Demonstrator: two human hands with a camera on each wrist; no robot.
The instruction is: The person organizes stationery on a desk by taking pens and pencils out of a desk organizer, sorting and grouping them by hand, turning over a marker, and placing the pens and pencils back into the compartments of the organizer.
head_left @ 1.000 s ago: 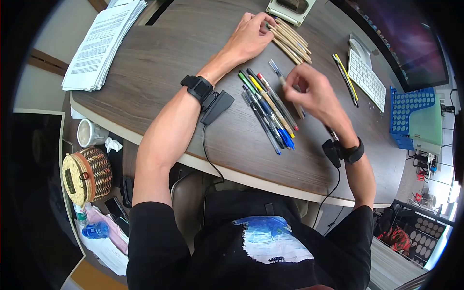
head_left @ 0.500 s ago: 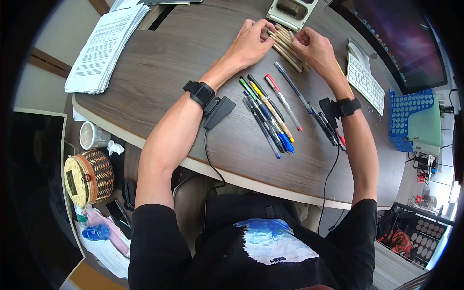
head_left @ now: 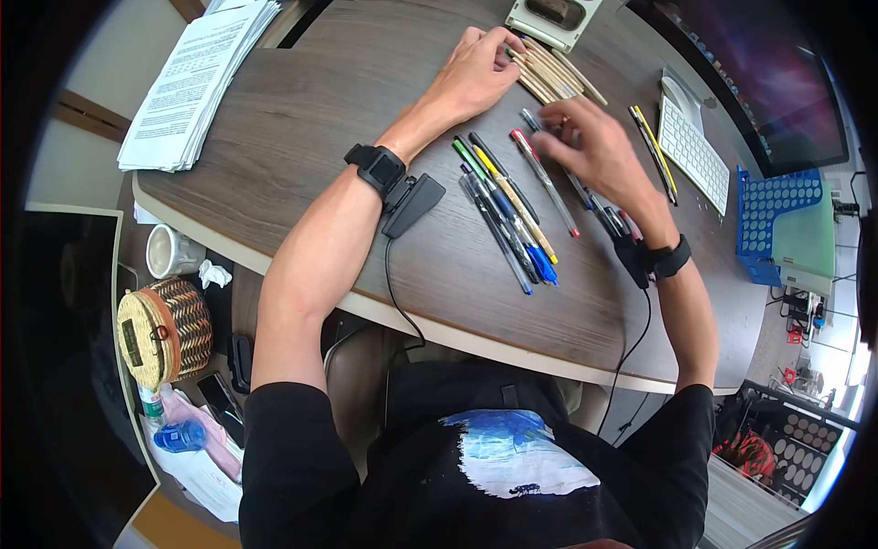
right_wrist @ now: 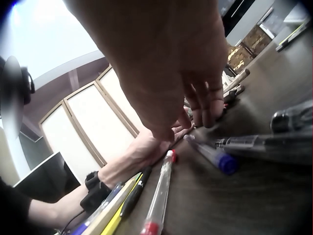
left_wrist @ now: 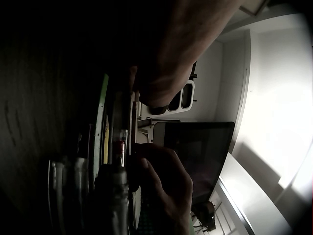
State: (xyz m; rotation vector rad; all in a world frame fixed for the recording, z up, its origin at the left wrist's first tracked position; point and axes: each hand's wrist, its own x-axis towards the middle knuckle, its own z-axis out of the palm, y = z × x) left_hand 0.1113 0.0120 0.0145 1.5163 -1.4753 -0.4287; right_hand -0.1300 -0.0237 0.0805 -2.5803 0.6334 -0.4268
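My left hand [head_left: 476, 78] rests on the desk at the far end of a bundle of plain wooden pencils [head_left: 554, 75], its thumb and fingers curled about their tips. Lower and to the right, my right hand [head_left: 593, 151], blurred, hovers over the pens with fingers loosely bent and nothing visible in them. A clear pen with a blue end [right_wrist: 212, 154] lies under its fingertips in the right wrist view. Just left of that hand is a red-capped pen [head_left: 547, 186]. Beyond it, several pens [head_left: 489, 220] lie side by side, with a blue pen [head_left: 543, 265] at the near end.
A yellow pencil [head_left: 655, 148] and a dark one lie by the white keyboard [head_left: 695, 151]. Behind the bundle stands a cream-coloured device [head_left: 553, 18]. The monitor [head_left: 750, 73] and a blue basket [head_left: 764, 220] are at right, a paper stack [head_left: 192, 87] at far left.
My right hand moved up to the pencils, then back down over the pens. The red-capped pen has separated from the row. One pencil now angles out to the right. My left hand stays at the bundle.
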